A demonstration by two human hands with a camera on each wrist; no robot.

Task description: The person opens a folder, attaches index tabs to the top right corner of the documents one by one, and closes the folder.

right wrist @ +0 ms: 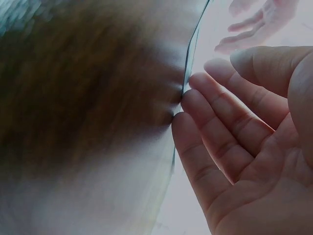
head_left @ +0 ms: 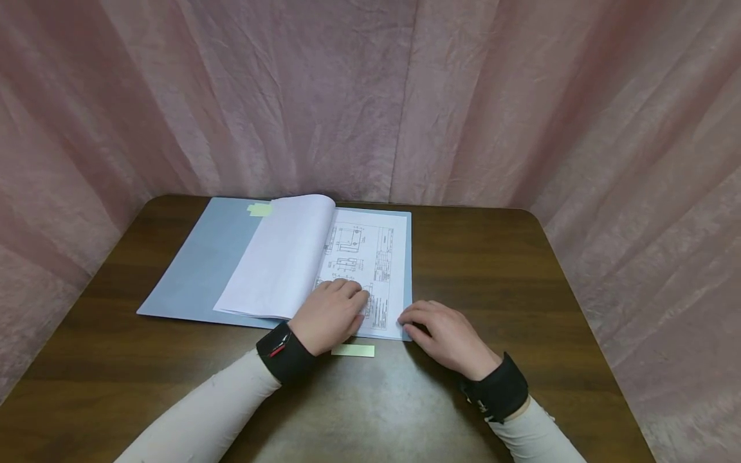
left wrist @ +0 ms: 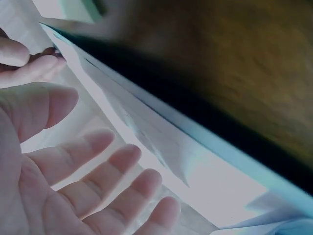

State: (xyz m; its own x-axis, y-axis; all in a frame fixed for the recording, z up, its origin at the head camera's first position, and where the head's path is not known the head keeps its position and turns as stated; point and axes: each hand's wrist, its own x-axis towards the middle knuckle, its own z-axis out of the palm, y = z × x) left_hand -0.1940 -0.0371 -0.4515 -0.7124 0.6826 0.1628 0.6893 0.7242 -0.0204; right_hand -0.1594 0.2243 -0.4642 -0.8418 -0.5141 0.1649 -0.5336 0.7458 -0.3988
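Note:
A blue folder (head_left: 191, 270) lies spread on the table, with a stack of white sheets on its right part. Some sheets are turned over to the left, and this folded-back paper (head_left: 283, 251) curves up along its bend. To its right shows a page of technical drawings (head_left: 370, 251). My left hand (head_left: 332, 312) is over the lower part of that page, its fingers (left wrist: 117, 161) spread and loosely bent with nothing between them. At the folder's lower right corner is my right hand (head_left: 442, 331), its fingertips (right wrist: 183, 125) right at the edge, fingers nearly straight.
One pale green sticky strip (head_left: 353, 350) lies on the table below the folder. Another green sticky note (head_left: 260, 209) shows at the top beside the turned sheets. The brown wooden table (head_left: 480, 257) has rounded far corners, and a pink curtain (head_left: 370, 96) hangs behind it.

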